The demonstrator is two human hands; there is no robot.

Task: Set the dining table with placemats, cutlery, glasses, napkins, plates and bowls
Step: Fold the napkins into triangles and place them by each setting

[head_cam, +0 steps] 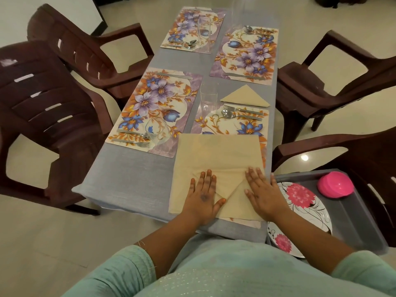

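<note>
1. Left hand (203, 198): grip wide, fingers straight and spread, palm pressed flat on the large beige cloth napkin (216, 155) at the near edge of the grey-blue cloth-covered worktop (132, 174).
2. Right hand (262, 194): grip wide, fingers straight, pressed flat on the same napkin just right of the left hand; a folded triangular flap of the napkin between the two hands.
3. Beyond the hands: napkin overlapping the near end of a floral rectangular placemat (231, 125) carrying a steel fork (240, 109) and a steel spoon (235, 115).
4. Farther beyond the right hand: a second beige napkin folded into a triangle (245, 96), lying just past that placemat.
5. Ahead of the left hand: a tall clear drinking glass (209, 97), upright between the two nearer placemats.
6. Ahead and left of the left hand: a second floral placemat (154, 110) bearing a clear tumbler (157, 130) and cutlery at its near end.
7. Far end of the worktop: two more floral placemats (190, 28) (244, 54), each with cutlery.
8. Right of the right hand: a grey plastic tray (353, 219) holding white plates with pink flower print (304, 202) and pink plastic bowls (335, 187).
9. Around the worktop: dark brown plastic armchairs (42, 99).
</note>
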